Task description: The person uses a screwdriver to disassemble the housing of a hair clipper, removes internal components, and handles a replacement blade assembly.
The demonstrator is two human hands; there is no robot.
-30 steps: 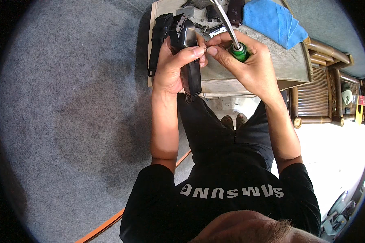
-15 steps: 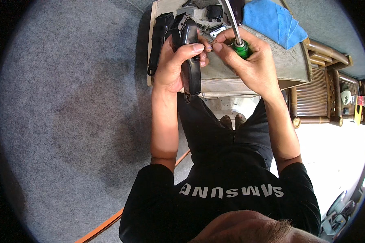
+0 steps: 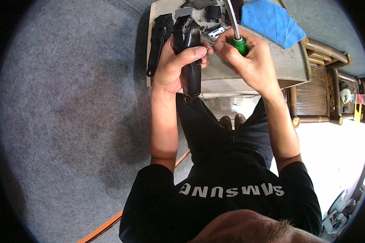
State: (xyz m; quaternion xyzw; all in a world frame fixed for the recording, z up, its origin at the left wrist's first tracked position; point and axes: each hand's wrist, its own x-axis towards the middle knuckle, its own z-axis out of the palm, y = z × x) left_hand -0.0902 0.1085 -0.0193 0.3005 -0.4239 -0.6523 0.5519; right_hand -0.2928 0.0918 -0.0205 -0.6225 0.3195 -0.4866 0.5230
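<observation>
In my left hand is a black hair clipper, upright in the view with its metal blade end away from me and its hanging loop toward me. My left thumb lies across its body. A screwdriver with a green handle and a long metal shaft rests in the palm of my right hand. My right thumb and forefinger are pinched close to my left fingertips; anything small between them is too tiny to name. A second black hair clipper lies on the table just left of my left hand.
The pale wooden table carries a folded blue cloth, a black part, a small silver metal piece and several loose bits at the back. Bamboo furniture stands at the right. Grey carpet covers the left side.
The clipper in my left hand has turned, so more of its blade face shows. My right hand and the screwdriver have shifted very slightly.
</observation>
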